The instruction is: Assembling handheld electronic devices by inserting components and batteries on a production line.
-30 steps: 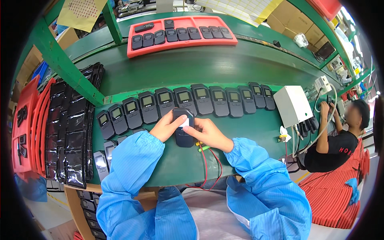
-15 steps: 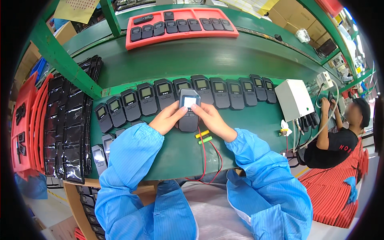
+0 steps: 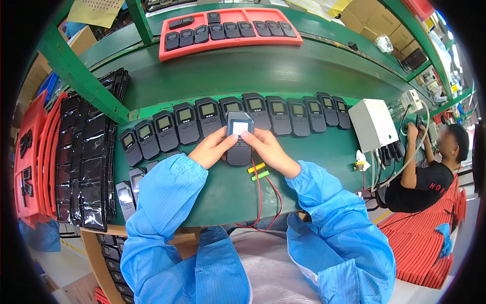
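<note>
A black handheld meter [image 3: 239,153] with a lit white screen is held upright between my two hands, over the green bench. My left hand [image 3: 211,148] grips its left side, thumb on the front near the screen. On the other side my right hand [image 3: 273,152] is closed round it, its thumb at the screen's lower edge. The fingers behind the meter are hidden. Below my right hand lie a yellow and a green battery cell [image 3: 260,175] with red wires [image 3: 276,195]. Behind the held meter stretches a row of similar black meters [image 3: 208,117] with grey screens.
A red tray [image 3: 230,38] of meters sits beyond the green channel. Black padded sheets [image 3: 83,162] and red trays [image 3: 38,152] stand at left. A white box [image 3: 372,126] with cables is at right, near a co-worker [image 3: 425,177]. An open carton [image 3: 93,253] holds more meters below.
Hardly anything differs: both hands keep the same hold on the meter, and the whole view has shifted very slightly.
</note>
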{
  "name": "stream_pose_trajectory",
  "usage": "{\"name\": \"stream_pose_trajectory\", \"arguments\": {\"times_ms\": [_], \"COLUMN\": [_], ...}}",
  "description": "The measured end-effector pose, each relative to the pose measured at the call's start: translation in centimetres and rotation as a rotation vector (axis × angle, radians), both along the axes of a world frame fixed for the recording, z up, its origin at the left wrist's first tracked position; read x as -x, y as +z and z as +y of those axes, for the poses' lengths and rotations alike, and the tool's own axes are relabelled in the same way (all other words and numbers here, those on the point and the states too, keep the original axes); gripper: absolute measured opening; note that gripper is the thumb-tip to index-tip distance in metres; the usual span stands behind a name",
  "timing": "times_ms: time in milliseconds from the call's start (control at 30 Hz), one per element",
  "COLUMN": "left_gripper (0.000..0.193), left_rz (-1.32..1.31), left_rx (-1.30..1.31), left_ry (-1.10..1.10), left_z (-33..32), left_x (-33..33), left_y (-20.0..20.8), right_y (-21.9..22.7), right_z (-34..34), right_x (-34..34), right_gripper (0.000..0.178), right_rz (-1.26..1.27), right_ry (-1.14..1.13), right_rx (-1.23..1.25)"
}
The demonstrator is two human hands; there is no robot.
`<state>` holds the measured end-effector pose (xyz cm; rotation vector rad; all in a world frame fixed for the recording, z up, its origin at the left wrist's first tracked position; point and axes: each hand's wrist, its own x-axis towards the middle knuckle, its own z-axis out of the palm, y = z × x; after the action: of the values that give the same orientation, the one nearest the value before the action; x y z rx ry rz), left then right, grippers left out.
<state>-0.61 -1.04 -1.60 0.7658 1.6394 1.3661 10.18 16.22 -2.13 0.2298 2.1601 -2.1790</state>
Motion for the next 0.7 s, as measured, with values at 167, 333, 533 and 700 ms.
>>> {"name": "stream_pose_trajectory", "arguments": {"times_ms": [167, 333, 533, 700], "left_gripper": [0.045, 0.045, 0.046, 0.046], "left_rz": [0.018, 0.008, 0.048, 0.041], "left_rx": [-0.021, 0.008, -0.034, -0.028], "left_ry": [0.008, 0.002, 0.016, 0.020], "left_z": [0.1, 0.0, 0.1, 0.1], "left_x": [-0.1, -0.1, -0.1, -0.1], "left_y": [-0.2, 0.1, -0.7, -0.6], "right_y": [0.0, 0.3, 0.6, 0.2], "right_z": [-0.3, -0.5, -0.4, -0.3], "right_x": [0.0, 0.0, -0.1, 0.0], "right_gripper": [0.037, 0.036, 0.037, 0.038], "right_rz": [0.034, 0.064, 0.062, 0.062], "right_ry": [-0.014, -0.018, -0.012, -0.008], "right_rx": [0.037, 0.073, 0.058, 0.041]}}
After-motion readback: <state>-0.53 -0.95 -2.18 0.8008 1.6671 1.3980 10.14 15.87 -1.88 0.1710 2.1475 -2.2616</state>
